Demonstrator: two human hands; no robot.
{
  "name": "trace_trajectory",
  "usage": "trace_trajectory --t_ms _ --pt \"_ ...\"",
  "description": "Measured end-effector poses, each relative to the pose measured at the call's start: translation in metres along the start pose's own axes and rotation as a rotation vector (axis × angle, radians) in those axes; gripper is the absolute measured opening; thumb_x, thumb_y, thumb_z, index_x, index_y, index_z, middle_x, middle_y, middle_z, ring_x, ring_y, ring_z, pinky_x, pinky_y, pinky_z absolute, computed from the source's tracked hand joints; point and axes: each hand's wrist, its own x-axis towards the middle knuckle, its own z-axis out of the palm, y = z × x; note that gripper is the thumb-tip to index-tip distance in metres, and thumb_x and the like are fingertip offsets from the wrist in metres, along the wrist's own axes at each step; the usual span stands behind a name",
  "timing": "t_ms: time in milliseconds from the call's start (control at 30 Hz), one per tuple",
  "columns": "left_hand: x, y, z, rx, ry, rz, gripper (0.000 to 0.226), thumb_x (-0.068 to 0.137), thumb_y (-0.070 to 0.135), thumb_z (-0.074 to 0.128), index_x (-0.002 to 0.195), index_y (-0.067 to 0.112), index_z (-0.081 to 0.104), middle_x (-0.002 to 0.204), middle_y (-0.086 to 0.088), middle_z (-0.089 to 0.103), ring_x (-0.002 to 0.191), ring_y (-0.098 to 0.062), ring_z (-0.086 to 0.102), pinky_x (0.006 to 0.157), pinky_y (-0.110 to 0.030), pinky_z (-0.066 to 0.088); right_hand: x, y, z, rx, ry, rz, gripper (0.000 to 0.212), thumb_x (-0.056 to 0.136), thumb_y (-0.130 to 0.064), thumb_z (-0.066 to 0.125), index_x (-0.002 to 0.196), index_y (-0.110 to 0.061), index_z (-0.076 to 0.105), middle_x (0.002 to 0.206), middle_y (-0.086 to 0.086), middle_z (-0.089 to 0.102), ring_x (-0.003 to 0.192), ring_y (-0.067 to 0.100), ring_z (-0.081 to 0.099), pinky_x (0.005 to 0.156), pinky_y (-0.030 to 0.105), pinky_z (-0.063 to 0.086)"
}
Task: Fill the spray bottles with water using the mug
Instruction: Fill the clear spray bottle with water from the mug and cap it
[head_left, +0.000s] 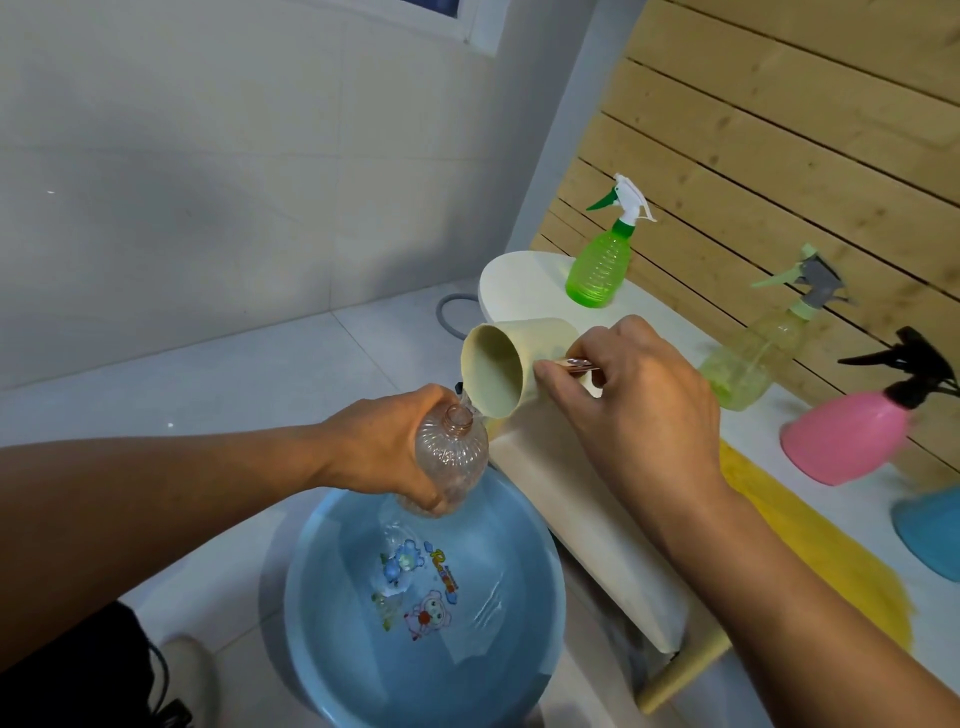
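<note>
My left hand (387, 447) grips a clear, ribbed, pinkish bottle (451, 460) with its sprayer off and its neck open, held over the blue basin (322, 613). My right hand (631, 400) holds a cream mug (511, 358) by its handle. The mug is tipped on its side, its lip touching the bottle's neck. A green spray bottle (600, 260), a pale yellow-green one (753, 358), a pink one with a black sprayer (857, 431) and part of a blue one (930, 530) stand on the white table (519, 280) to the right.
The basin holds water and sits on the tiled floor below the table's edge. A yellow cloth (810, 535) lies on the table near the pink bottle. A wooden slat wall (779, 130) backs the table. A grey hose (454, 312) lies on the floor behind.
</note>
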Motion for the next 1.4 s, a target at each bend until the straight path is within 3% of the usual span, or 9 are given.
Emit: trace_trajectory --t_ms 467,867,1033,1167,1333,1400 --pt "0.004 0.002 0.002 -0.016 -0.011 0.007 0.103 0.059 0.05 0.097 0.141 0.047 0.035 0.124 0.023 0.059 0.113 -0.005 0.061 0.095 -0.029 0.055 -0.007 -0.003 -0.002 -0.163 0.08 -0.169 0.028 0.093 -0.045 0.066 0.081 -0.02 0.065 0.083 0.0 0.055 0.077 0.026 0.056 0.046 0.026 0.03" --pt "0.008 0.003 0.004 -0.04 -0.001 0.028 0.098 0.061 0.043 0.097 0.138 0.044 0.037 0.122 0.021 0.059 0.11 -0.006 0.061 0.091 -0.025 0.054 -0.012 -0.01 -0.003 -0.317 0.137 -0.337 0.028 0.097 -0.036 0.064 0.076 -0.017 0.062 0.078 0.002 0.055 0.066 0.023 0.05 0.054 0.026 0.013" --pt "0.005 0.0 0.001 -0.086 -0.015 0.032 0.094 0.058 0.041 0.099 0.132 0.045 0.041 0.121 0.021 0.06 0.111 -0.005 0.062 0.094 -0.032 0.056 -0.01 0.001 0.006 -0.238 0.012 -0.063 0.035 0.098 -0.053 0.056 0.086 -0.021 0.063 0.085 0.001 0.059 0.069 0.029 0.061 0.05 0.027 0.024" --pt "0.0 -0.008 0.0 -0.097 -0.016 0.037 0.091 0.057 0.037 0.101 0.128 0.044 0.043 0.118 0.019 0.061 0.107 -0.004 0.063 0.094 -0.035 0.057 -0.009 0.014 0.025 -0.246 -0.223 0.128 0.04 0.101 -0.058 0.041 0.1 -0.023 0.06 0.099 0.0 0.063 0.09 0.032 0.064 0.068 0.034 0.027" --pt "-0.007 -0.021 -0.002 -0.092 -0.007 0.029 0.09 0.054 0.041 0.101 0.122 0.049 0.043 0.114 0.021 0.063 0.102 -0.001 0.064 0.092 -0.036 0.057 -0.013 0.033 0.087 -0.051 -0.556 0.374 0.037 0.097 -0.058 0.045 0.085 -0.025 0.053 0.101 0.007 0.07 0.099 0.034 0.063 0.073 0.035 0.042" --pt "-0.008 -0.023 -0.004 -0.098 0.004 0.029 0.088 0.054 0.04 0.101 0.12 0.048 0.044 0.113 0.021 0.063 0.1 -0.001 0.064 0.091 -0.036 0.058 -0.024 0.043 0.121 -0.022 -0.718 0.462 0.04 0.097 -0.059 0.043 0.089 -0.022 0.056 0.106 0.008 0.068 0.103 0.036 0.063 0.077 0.036 0.044"
